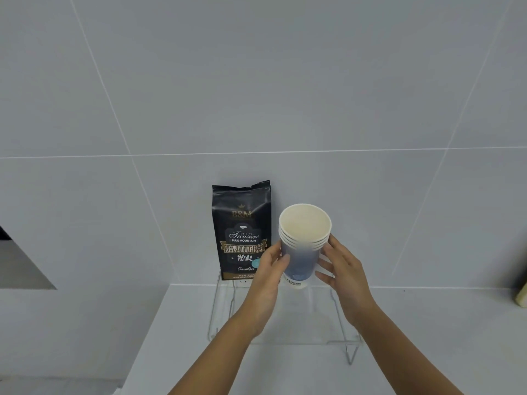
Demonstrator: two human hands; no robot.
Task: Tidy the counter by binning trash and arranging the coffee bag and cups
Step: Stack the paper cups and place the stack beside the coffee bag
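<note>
Head view, looking forward and down. A stack of paper cups (302, 243), nested so that several rims showed one beneath another, stood upright on a clear shelf riser (339, 323) with thin wire legs. The riser rested on the white desk (427, 337) against the tiled wall (256, 81). The topmost cup was open, its interior pale cream; the outer wall shaded from pale blue to darker blue, with a white band and dark print at the base.

The left hand (271, 269) met the stack from the left, its fingers curled against the cup wall near mid-height. The right hand (340, 269) was on the opposite side with fingers spread and slightly bent, the fingertips at or just beside the cup wall; whether they touched it could not be told. Both forearms were bare and reached in from the lower edge.

A black coffee bag (242, 223) stood upright just left of the cups, on the same riser and close to the wall, its printed front facing the camera and its top edge crimped. The left hand covered its lower right corner. A pale object (522, 295), cut off by the frame, was at the far right edge.
</note>
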